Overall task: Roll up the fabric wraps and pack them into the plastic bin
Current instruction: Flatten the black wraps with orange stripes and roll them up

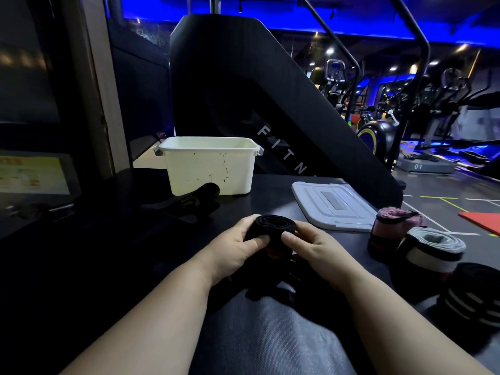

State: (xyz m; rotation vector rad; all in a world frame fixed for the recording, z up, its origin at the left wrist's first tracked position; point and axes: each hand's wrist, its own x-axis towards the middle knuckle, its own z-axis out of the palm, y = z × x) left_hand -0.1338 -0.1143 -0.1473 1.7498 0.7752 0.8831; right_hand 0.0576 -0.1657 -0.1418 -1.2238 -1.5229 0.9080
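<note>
The white plastic bin stands open, with a loose black wrap lying just in front. The left hand and right hand grip a black roll. A pink roll, a white-banded roll and a striped roll stand clustered at the right.

Head-worn view, forward-down, near the hands.

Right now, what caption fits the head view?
Left hand and right hand grip a rolled black wrap in front of the white bin.
</note>
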